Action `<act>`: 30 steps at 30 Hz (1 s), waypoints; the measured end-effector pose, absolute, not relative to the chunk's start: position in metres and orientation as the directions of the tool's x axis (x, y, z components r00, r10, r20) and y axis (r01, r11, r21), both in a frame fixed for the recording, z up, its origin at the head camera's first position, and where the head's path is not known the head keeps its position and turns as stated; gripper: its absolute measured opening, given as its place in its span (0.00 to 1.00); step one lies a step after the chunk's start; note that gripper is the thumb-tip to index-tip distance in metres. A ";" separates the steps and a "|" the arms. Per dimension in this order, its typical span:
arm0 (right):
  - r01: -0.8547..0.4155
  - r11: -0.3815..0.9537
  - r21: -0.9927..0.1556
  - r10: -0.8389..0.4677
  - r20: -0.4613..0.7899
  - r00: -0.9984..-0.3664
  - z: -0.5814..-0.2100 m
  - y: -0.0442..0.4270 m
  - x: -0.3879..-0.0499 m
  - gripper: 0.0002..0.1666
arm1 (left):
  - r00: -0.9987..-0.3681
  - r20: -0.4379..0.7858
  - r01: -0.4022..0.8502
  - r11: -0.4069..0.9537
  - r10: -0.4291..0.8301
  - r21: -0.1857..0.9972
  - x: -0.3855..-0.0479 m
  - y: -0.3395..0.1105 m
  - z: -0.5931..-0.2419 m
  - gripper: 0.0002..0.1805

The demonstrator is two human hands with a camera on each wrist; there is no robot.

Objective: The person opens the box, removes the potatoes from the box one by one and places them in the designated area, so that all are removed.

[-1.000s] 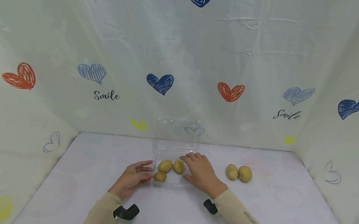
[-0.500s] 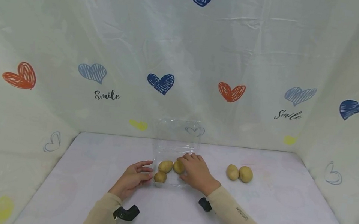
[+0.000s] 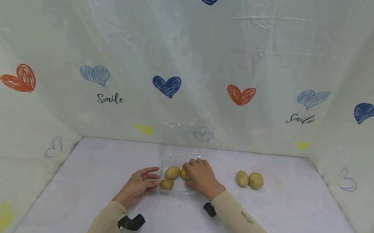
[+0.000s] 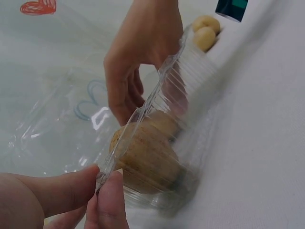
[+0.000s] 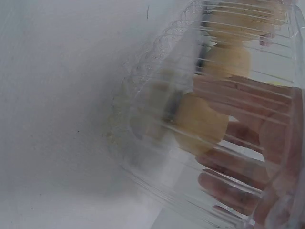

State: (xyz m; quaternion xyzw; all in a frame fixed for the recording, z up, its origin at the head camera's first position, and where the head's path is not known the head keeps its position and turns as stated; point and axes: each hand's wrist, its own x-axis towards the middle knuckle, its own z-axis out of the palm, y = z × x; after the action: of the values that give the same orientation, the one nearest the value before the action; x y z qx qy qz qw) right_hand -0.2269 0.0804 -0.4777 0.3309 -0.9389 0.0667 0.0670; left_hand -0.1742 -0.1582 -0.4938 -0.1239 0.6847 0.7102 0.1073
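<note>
A clear plastic clamshell box (image 3: 179, 189) sits on the table, its lid (image 3: 184, 134) raised at the back. My left hand (image 3: 138, 186) is at its left side; in the left wrist view the thumb and a finger pinch the rim (image 4: 107, 167). Inside are one potato (image 3: 172, 172) at the back left and another potato (image 3: 166, 184) at the front left. My right hand (image 3: 202, 178) reaches in from the right and grips a third potato (image 3: 185, 173), partly hidden by the hand. Through the ribbed wall in the right wrist view, fingers and thumb lie around that potato (image 5: 200, 123).
Two more potatoes lie side by side on the table to the right, a smaller potato (image 3: 242, 179) and a rounder potato (image 3: 255, 180). The white table (image 3: 172, 225) ends at a hanging sheet (image 3: 259, 134) printed with hearts, close behind the box.
My right hand has moved left and its fingers have closed round the right-hand potato in the box. The left hand and the other potatoes have stayed in place.
</note>
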 end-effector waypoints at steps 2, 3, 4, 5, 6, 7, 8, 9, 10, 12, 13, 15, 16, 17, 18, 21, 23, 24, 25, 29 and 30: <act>-0.637 0.768 -0.063 -0.619 0.183 -0.764 -0.478 0.080 -0.228 0.30 | -0.947 -0.322 -0.321 -0.045 -0.014 0.946 -0.174 -0.158 -0.493 0.29; -0.640 0.766 -0.053 -0.622 0.189 -0.760 -0.479 0.079 -0.228 0.30 | -0.947 -0.321 -0.320 -0.047 -0.013 0.946 -0.174 -0.159 -0.493 0.29; -0.643 0.765 -0.045 -0.625 0.192 -0.757 -0.479 0.079 -0.229 0.30 | -0.947 -0.320 -0.319 -0.049 -0.011 0.947 -0.174 -0.159 -0.493 0.29; -0.644 0.764 -0.038 -0.627 0.192 -0.755 -0.480 0.079 -0.229 0.29 | -0.948 -0.319 -0.318 -0.050 -0.011 0.947 -0.174 -0.159 -0.493 0.29; -0.643 0.765 -0.038 -0.627 0.189 -0.756 -0.480 0.079 -0.229 0.29 | -0.947 -0.320 -0.319 -0.048 -0.010 0.947 -0.173 -0.159 -0.493 0.29; -0.643 0.765 -0.036 -0.627 0.186 -0.757 -0.480 0.078 -0.230 0.28 | -0.947 -0.320 -0.320 -0.045 -0.010 0.946 -0.173 -0.159 -0.493 0.29; -0.640 0.767 -0.034 -0.625 0.182 -0.759 -0.481 0.078 -0.230 0.28 | -0.947 -0.321 -0.320 -0.042 -0.010 0.946 -0.173 -0.159 -0.493 0.29; -0.638 0.769 -0.032 -0.624 0.180 -0.761 -0.481 0.078 -0.230 0.27 | -0.947 -0.321 -0.321 -0.040 -0.011 0.946 -0.173 -0.159 -0.493 0.29; -0.636 0.771 -0.032 -0.622 0.177 -0.763 -0.481 0.078 -0.229 0.27 | -0.947 -0.320 -0.320 -0.039 -0.010 0.947 -0.173 -0.159 -0.494 0.29; -0.632 0.775 -0.034 -0.617 0.176 -0.767 -0.481 0.078 -0.229 0.26 | -0.947 -0.321 -0.320 -0.041 -0.009 0.946 -0.173 -0.159 -0.494 0.29; -0.630 0.776 -0.034 -0.615 0.177 -0.768 -0.480 0.078 -0.229 0.26 | -0.947 -0.320 -0.320 -0.043 -0.008 0.947 -0.173 -0.159 -0.494 0.29; -0.626 0.779 -0.037 -0.612 0.173 -0.772 -0.480 0.077 -0.228 0.25 | -0.947 -0.321 -0.320 -0.050 -0.006 0.946 -0.173 -0.159 -0.494 0.29; -0.626 0.779 -0.043 -0.611 0.170 -0.773 -0.479 0.077 -0.228 0.24 | -0.947 -0.322 -0.321 -0.054 -0.005 0.946 -0.173 -0.159 -0.494 0.29; -0.625 0.779 -0.048 -0.611 0.167 -0.774 -0.479 0.077 -0.228 0.24 | -0.946 -0.323 -0.322 -0.055 -0.006 0.945 -0.172 -0.159 -0.493 0.29; -0.627 0.777 -0.055 -0.612 0.167 -0.773 -0.479 0.077 -0.228 0.24 | -0.947 -0.323 -0.322 -0.058 -0.005 0.945 -0.172 -0.159 -0.493 0.29; -0.633 0.771 -0.065 -0.615 0.180 -0.768 -0.479 0.077 -0.229 0.23 | -0.948 -0.319 -0.318 -0.062 -0.011 0.946 -0.172 -0.159 -0.492 0.29; -0.633 0.772 -0.056 -0.614 0.192 -0.765 -0.480 0.078 -0.230 0.22 | -0.949 -0.315 -0.313 -0.059 -0.015 0.948 -0.172 -0.158 -0.491 0.29; -0.632 0.773 -0.049 -0.613 0.197 -0.765 -0.480 0.078 -0.230 0.22 | -0.950 -0.313 -0.312 -0.057 -0.016 0.949 -0.172 -0.158 -0.491 0.29; -0.630 0.775 -0.044 -0.611 0.201 -0.766 -0.480 0.078 -0.230 0.22 | -0.949 -0.313 -0.312 -0.055 -0.018 0.948 -0.172 -0.158 -0.491 0.29; -0.621 0.783 -0.038 -0.603 0.204 -0.772 -0.479 0.081 -0.229 0.22 | -0.948 -0.319 -0.317 -0.047 -0.021 0.947 -0.172 -0.158 -0.491 0.29; -0.621 0.783 -0.042 -0.601 0.206 -0.772 -0.477 0.082 -0.228 0.22 | -0.947 -0.320 -0.319 -0.047 -0.022 0.947 -0.171 -0.158 -0.491 0.29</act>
State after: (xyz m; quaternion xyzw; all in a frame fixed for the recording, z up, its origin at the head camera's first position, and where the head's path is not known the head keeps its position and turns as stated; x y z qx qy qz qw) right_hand -0.2285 0.0824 -0.4773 0.3251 -0.9398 0.0537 0.0909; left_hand -0.1714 -0.1577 -0.4908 -0.1247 0.6822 0.7129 0.1042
